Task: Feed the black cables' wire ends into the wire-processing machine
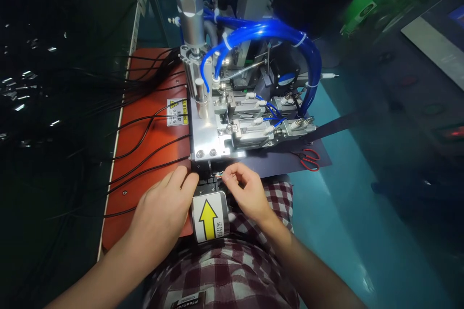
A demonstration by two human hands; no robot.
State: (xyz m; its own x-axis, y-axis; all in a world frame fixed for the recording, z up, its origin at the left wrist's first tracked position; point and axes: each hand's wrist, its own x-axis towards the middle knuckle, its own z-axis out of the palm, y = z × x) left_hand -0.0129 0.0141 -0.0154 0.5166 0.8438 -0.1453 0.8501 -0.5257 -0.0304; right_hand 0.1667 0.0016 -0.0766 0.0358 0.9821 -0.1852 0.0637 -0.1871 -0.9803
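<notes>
My left hand [165,203] is closed, its fingers curled down at the left side of a black slotted fixture [207,187]; what lies under the fingertips is hidden. My right hand [248,190] pinches the fine ends of thin wires [218,175] between thumb and forefinger, just above the right side of that fixture. Directly in front of both hands stands a metal machine head [206,140] with small air cylinders. A rounded cover with a yellow arrow [208,219] sits below the fixture, between my wrists.
Several black cables [155,154] run across an orange plate [145,135] on the left. Blue air hoses [268,31] arch over the machine. Red-handled cutters [309,159] lie on a dark sheet [279,161] at the right. Small shiny pieces are scattered over a dark surface [36,106] far left.
</notes>
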